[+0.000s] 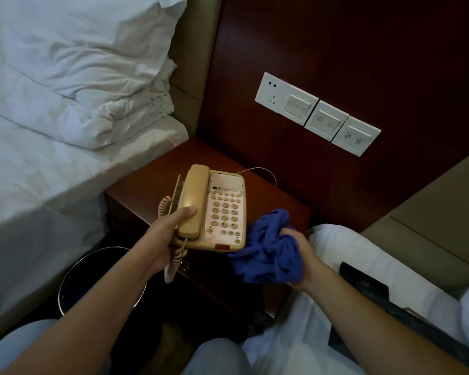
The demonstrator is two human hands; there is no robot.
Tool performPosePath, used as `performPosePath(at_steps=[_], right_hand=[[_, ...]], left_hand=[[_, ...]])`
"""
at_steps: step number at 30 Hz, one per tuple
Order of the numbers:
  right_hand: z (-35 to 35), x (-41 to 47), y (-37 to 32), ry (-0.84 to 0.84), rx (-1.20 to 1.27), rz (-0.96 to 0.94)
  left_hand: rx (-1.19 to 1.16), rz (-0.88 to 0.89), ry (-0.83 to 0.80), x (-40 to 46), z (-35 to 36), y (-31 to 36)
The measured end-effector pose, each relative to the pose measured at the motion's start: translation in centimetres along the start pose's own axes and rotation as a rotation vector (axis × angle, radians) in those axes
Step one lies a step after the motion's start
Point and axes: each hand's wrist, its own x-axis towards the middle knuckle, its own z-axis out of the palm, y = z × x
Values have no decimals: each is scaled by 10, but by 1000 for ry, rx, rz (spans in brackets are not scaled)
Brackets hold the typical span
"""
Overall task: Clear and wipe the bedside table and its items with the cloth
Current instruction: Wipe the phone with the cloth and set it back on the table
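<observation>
Glossy dark wood bedside table (257,190), smooth beige plastic telephone (225,212), soft crumpled blue cloth (268,255).

The left hand (164,234) held a beige telephone (222,209) above the bedside table (152,182) (thumb across the handset); at its 4 o'clock, the right hand (295,244) gripped a bunched blue cloth (268,253).

Telephone (222,212) keypad: markings were too small and blurred to read.
Wall switch panel (317,113): two round struck-through icons showed on the rightmost plate; no wording was legible.
Elsewhere: no readable text.
</observation>
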Motion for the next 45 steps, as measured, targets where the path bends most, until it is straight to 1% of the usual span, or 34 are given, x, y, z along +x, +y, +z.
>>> performPosePath(at_steps=[1, 2, 3, 5, 6, 8, 10, 13, 15, 18, 21, 27, 32, 42, 45], right_hand=[[2, 0, -3, -5, 44, 3], [1, 7, -6, 40, 12, -30], [0, 12, -10, 127, -98, -91], [-4, 21, -12, 249, -467, -252], [-4, 22, -12, 282, -669, -345], [4, 29, -14, 309, -1065, -470], [14, 45, -9, 327, -1294, -439], [24, 71, 5, 336, -1480, -377], [27, 87, 0, 361, -1512, -354], [32, 108, -11, 335, -1553, -360], [40, 126, -20, 312, -1647, -375], [48, 161, -42, 253, -1638, -384], [53, 177, -50, 244, -1655, -419], [63, 184, -57, 258, -1679, -417], [64, 183, -57, 265, -1685, -402]], left_hand=[[6, 12, 16, 3, -3, -2], [13, 20, 30, 5, -6, -2], [24, 29, 38, 7, -9, -4], [40, 35, 53, 10, -12, -4], [42, 38, 64, 11, -12, -4], [48, 42, 85, 15, -12, -3], [79, 43, 93, 19, -13, -1], [135, 40, 97, 33, -20, 7], [178, 44, 93, 44, -22, 20], [260, 46, 97, 70, -22, 46], [308, 41, 89, 107, -20, 73], [379, 36, 91, 177, -16, 116], [404, 11, 90, 213, -31, 131], [493, -34, 120, 238, -55, 149], [541, 34, 137, 240, -56, 149]])
